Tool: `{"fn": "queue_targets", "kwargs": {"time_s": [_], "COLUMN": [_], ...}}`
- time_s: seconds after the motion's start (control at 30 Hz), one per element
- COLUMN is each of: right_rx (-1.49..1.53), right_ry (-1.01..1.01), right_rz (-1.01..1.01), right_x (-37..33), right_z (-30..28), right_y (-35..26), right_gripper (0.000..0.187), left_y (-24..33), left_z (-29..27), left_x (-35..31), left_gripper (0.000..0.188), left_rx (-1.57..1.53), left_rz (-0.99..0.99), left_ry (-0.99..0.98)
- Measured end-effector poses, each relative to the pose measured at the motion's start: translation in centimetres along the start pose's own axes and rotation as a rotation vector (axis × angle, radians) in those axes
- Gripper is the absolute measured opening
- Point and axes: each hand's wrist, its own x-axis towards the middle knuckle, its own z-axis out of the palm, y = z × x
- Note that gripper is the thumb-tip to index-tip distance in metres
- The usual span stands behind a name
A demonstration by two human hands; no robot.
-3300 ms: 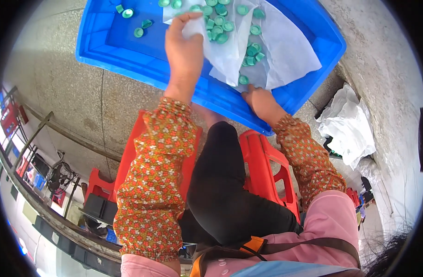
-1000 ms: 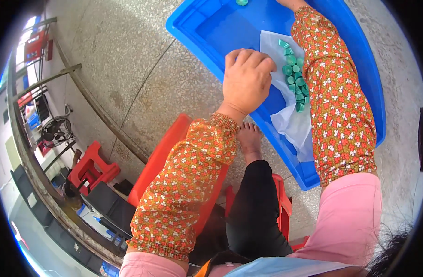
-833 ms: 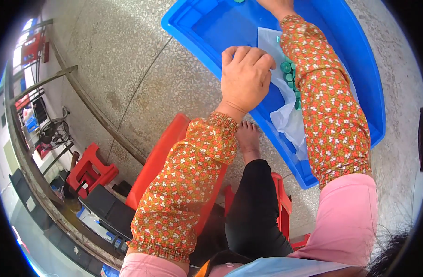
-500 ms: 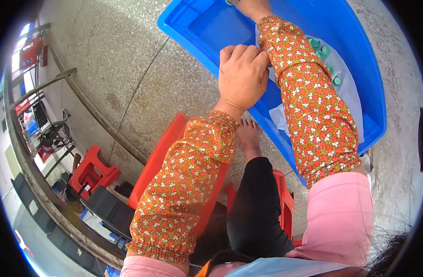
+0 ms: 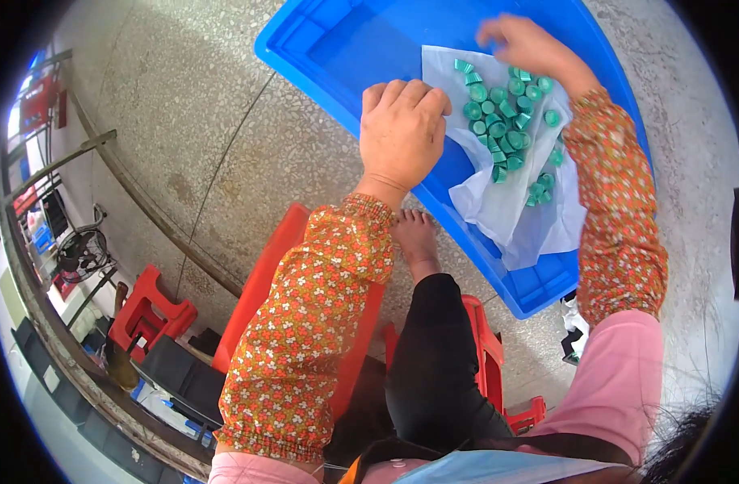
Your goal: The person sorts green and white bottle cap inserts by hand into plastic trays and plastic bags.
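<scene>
Currently our left hand [image 5: 401,133] is clamped, fingers curled, on the white sheet's [image 5: 498,202] near-left edge in the blue tub [image 5: 345,48]. Our right hand [image 5: 524,42], blurred, hovers over the far green caps [image 5: 502,121]; we cannot tell its grip.

Speckled concrete floor [image 5: 224,153]: blue tray [image 5: 353,40], red stools [image 5: 155,310].

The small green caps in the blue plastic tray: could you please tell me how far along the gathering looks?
Looks done: most small green caps lie heaped on the white plastic sheet inside the blue plastic tray. In hand: the left hand grips the tray's near rim, fingers curled over it, while the right hand reaches over the heap's far side. Left: a few caps lie scattered toward the sheet's right edge.
</scene>
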Motion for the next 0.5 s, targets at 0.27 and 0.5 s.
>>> {"fn": "queue_targets", "kwargs": {"time_s": [0.27,0.5], "right_rx": [-0.31,0.201], "right_ry": [0.434,0.163], "right_rz": [0.057,-0.142], "right_x": [12.4,-1.4], "right_z": [4.1,4.7], "right_y": [3.7,-0.4], "right_gripper": [0.043,0.029], "left_y": [0.0,-0.4], "left_z": [-0.4,0.9], "left_x": [-0.1,0.1], "left_gripper": [0.008,0.038], "left_rx": [-0.002,0.222], "left_rz": [-0.028,-0.166], "left_ry": [-0.04,-0.092]}}
